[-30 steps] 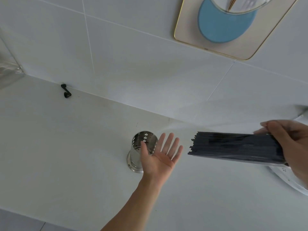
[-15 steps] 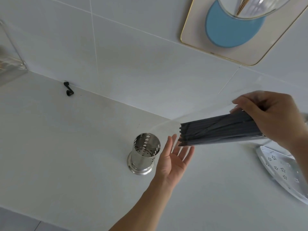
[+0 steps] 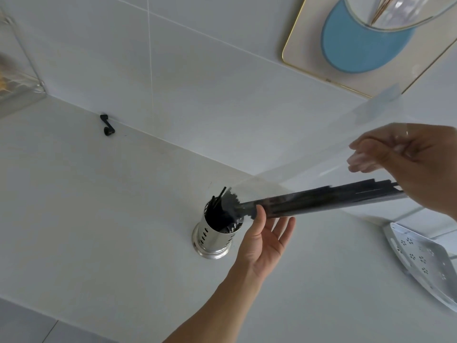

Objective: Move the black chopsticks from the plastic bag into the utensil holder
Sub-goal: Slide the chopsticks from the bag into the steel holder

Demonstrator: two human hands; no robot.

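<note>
A perforated steel utensil holder stands upright on the white counter. A bundle of black chopsticks lies tilted inside a clear plastic bag, its lower ends over and inside the holder's mouth. My right hand grips the bag's upper end, raised at the right. My left hand is under the bundle beside the holder, thumb against the chopsticks and fingers spread.
A small black hook-like piece lies where the counter meets the tiled wall. A white perforated tray sits at the right edge. A gold-rimmed tray with a blue disc and a glass is at upper right. A clear container is at far left.
My right hand tipped and carried the bag leftward until the chopstick ends reached the holder, some sliding in. My left hand rose from beside the holder to touch the bundle.
</note>
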